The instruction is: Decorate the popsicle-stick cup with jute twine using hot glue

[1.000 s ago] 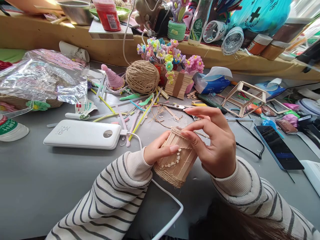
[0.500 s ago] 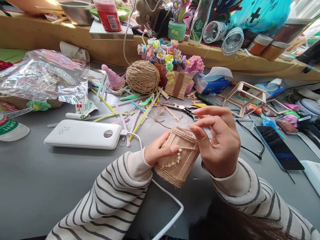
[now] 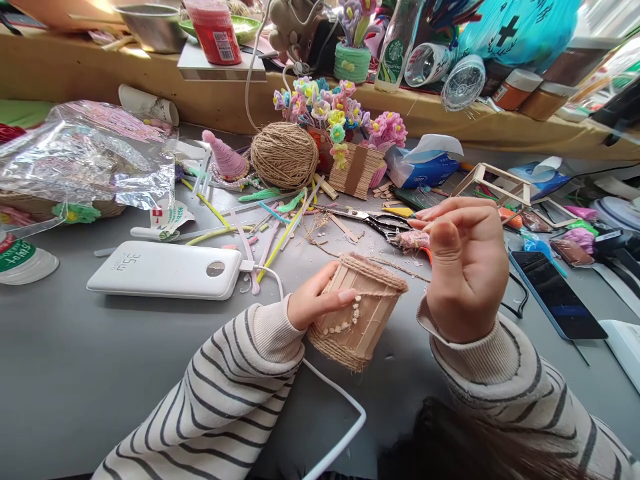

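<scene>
My left hand [image 3: 320, 298] grips a small cup of wooden sticks [image 3: 376, 320] from its left side, thumb pressed on the front. Twine is wound round the cup's rim and base, and a curved line of small white beads [image 3: 345, 325] runs down its front. The cup tilts to the right. My right hand [image 3: 463, 267] is raised to the right of the cup, apart from it, with thumb and fingers pinched together. What the pinch holds, if anything, is too small to make out. A strand of twine [image 3: 405, 270] runs behind the cup toward this hand.
Black scissors [image 3: 375, 220] and a pinkish item [image 3: 413, 240] lie beyond the cup. Behind are a twine ball [image 3: 285, 155] and fuzzy-wire flowers [image 3: 337, 115]. A white power bank [image 3: 165, 270] with its cable lies left, a phone [image 3: 557, 295] right.
My right hand has moved right, away from the cup's rim, and its fingers have turned. The pinkish item and the twine strand now show. My left hand and the cup stay nearly still.
</scene>
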`<state>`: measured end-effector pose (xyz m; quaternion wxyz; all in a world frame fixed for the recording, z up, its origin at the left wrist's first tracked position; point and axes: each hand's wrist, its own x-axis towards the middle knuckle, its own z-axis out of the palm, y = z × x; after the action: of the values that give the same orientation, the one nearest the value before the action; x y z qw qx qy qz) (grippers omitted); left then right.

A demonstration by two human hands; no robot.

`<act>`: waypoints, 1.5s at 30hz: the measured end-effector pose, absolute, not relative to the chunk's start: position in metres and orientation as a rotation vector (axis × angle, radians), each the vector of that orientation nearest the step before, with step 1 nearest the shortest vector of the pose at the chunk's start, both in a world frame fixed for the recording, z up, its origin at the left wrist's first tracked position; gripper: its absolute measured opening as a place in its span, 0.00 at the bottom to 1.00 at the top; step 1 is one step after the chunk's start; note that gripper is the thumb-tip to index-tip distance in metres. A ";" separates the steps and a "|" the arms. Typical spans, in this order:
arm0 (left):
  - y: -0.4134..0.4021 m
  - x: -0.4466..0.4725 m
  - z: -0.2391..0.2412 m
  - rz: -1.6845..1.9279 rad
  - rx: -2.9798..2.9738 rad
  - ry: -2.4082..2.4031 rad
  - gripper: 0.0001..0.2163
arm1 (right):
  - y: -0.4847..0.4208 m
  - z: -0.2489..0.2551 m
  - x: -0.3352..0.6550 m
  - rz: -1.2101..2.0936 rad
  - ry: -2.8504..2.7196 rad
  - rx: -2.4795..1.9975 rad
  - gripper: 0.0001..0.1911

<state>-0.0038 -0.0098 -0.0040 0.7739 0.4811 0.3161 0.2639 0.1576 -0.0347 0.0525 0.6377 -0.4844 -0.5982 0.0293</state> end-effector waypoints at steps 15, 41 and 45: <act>-0.014 0.000 0.008 0.930 0.703 0.554 0.22 | -0.037 0.067 0.178 -0.117 -1.697 -1.277 0.12; -0.001 -0.004 -0.021 1.396 1.106 0.616 0.25 | -0.052 0.031 0.129 -0.144 -2.142 -1.155 0.35; -0.003 -0.003 -0.019 1.404 1.058 0.618 0.26 | -0.051 0.030 0.128 -0.161 -2.149 -1.148 0.35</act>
<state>-0.0028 -0.0025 -0.0194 0.5962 0.4558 0.2662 0.6049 0.1285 -0.0512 0.0298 0.3428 -0.4416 -0.8268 -0.0621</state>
